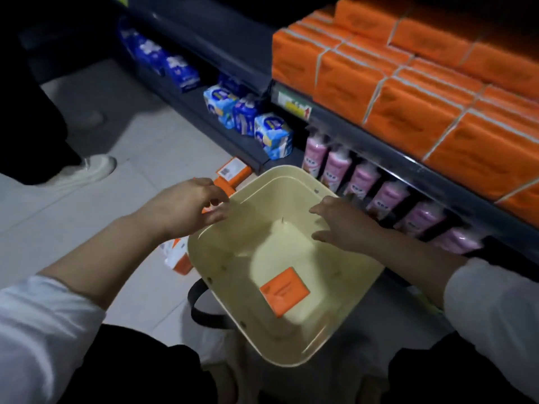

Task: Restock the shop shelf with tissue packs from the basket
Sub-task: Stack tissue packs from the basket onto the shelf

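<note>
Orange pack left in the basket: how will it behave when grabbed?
Orange pack is probably soft and light: a flat wrapped tissue block, so it should squash slightly under a pinch. Lying flat on the basket floor, it's unlikely to roll or tip, but may slide on smooth plastic.

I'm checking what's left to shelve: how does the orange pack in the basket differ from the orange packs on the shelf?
The orange pack lies alone and flat on the bottom of the cream basket; the shelf packs sit stacked in tight rows. The orange pack is low in the foreground; the shelf packs are higher, at the right. Both have orange wrappers.
</note>
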A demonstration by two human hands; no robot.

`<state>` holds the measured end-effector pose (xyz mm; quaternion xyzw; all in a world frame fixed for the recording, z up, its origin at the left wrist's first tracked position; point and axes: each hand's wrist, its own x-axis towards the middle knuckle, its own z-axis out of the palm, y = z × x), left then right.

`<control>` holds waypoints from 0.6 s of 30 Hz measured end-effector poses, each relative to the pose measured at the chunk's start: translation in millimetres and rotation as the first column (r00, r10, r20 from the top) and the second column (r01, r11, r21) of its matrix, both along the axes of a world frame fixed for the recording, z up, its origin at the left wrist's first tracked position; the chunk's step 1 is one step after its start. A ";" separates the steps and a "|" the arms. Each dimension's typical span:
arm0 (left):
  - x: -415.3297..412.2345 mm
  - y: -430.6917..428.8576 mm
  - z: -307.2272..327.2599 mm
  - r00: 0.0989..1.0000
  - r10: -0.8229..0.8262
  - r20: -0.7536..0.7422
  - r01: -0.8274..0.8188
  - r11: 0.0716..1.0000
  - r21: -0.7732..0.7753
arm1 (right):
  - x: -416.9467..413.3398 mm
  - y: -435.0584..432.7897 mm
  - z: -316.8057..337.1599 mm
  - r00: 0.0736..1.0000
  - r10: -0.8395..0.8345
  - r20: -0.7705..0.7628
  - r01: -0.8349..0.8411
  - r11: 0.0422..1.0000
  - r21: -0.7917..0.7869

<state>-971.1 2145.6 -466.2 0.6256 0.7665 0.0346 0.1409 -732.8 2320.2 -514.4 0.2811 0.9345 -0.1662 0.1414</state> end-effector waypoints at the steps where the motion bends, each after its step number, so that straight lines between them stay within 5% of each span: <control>1: -2.7 -2.2 -7.8 1.000 -0.007 0.014 0.007 0.999 -0.035 | -5.2 -0.3 -8.8 0.999 -0.007 0.032 0.007 1.000 -0.027; 18: -39.4 18.3 -87.9 0.995 0.089 0.038 -0.082 0.984 -0.159 | -54.1 -1.6 -197.3 0.837 -0.256 0.484 0.458 0.811 -0.363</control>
